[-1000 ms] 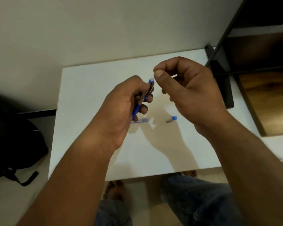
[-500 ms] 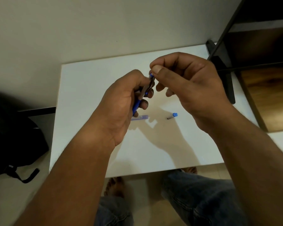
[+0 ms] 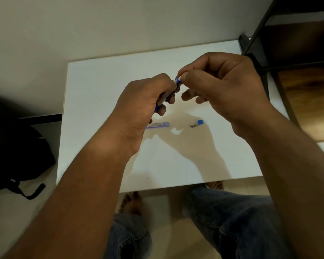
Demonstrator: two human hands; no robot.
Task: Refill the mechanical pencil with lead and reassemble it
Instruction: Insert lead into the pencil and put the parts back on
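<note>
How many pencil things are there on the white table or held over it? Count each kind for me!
mechanical pencil: 1
lead case: 1
pencil cap: 1
Total: 3

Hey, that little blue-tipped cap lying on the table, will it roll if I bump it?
Probably. The cap looks cylindrical and lies on its side on the smooth white table, so a nudge would likely roll it, perhaps in a curve, since its blue end looks wider. Being so small, it is likely light and needs a fingertip pinch.
</note>
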